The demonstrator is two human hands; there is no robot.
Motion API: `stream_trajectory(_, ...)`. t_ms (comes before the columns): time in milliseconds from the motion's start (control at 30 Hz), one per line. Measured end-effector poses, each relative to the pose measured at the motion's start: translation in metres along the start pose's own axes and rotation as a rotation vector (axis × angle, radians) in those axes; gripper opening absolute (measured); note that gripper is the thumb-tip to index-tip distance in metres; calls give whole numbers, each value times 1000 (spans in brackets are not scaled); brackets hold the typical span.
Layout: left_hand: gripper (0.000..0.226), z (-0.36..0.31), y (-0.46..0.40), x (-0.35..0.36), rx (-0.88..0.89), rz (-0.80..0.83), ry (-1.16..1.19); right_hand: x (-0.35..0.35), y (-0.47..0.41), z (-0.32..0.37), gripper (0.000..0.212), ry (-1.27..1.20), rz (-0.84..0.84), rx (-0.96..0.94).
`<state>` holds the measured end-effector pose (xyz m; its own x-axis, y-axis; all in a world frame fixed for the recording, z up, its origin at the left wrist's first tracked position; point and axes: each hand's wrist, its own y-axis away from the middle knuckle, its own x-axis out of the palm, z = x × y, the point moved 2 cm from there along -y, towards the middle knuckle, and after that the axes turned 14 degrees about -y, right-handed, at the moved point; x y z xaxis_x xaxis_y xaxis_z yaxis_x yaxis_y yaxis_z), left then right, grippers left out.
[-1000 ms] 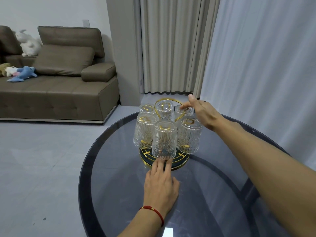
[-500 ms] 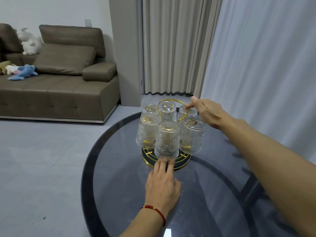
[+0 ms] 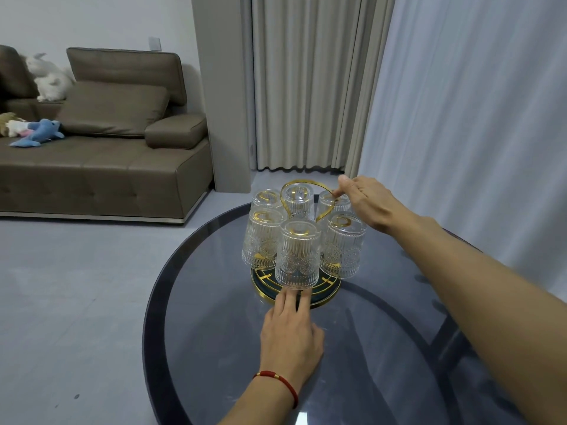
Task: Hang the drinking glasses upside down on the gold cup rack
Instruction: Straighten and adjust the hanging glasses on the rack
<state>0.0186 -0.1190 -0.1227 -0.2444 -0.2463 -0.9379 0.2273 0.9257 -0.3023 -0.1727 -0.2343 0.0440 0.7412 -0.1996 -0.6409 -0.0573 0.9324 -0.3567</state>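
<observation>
— Evidently the hanging itself is judged to be finished: six ribbed drinking glasses (image 3: 297, 254) are seen upside down on the gold cup rack (image 3: 302, 191), which stands on the smoked-glass table (image 3: 214, 348). No loose glass is seen on the tabletop.

— And the hands, how are they placed?

— The left hand (image 3: 291, 335) is laid flat and open on the table, its fingertips (image 3: 283, 297) touching the near rim of the rack's round base (image 3: 328, 294). The right hand (image 3: 366, 202) is reached over the far right glass (image 3: 333, 204), thumb up, fingers curled down at the gold loop handle; whether the wire or the glass's bottom is actually pinched cannot be told, as the fingertips are hidden.

— So which step is in hand?

— A last adjustment or steadying is judged likely: the base is braced from the front while the back of the rack is attended to.

— What is called for next?

— The far glass should be checked for a full seat on its peg, and the right hand withdrawn upward, clear of the neighbouring glasses, before the base is released.
</observation>
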Motion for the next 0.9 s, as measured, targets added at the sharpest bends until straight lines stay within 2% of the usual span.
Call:
stream_trajectory(600,65,1,-1,2,0,2,-3,1,-4,2,70,-1,-59,-37)
stream_trajectory(733,65,1,-1,2,-5,0,-7,3,-1,-2,70,-52,7,-30)
stream_trajectory(900,64,1,0,2,-5,-5,-5,-3,0,-4,72,40,28,-16)
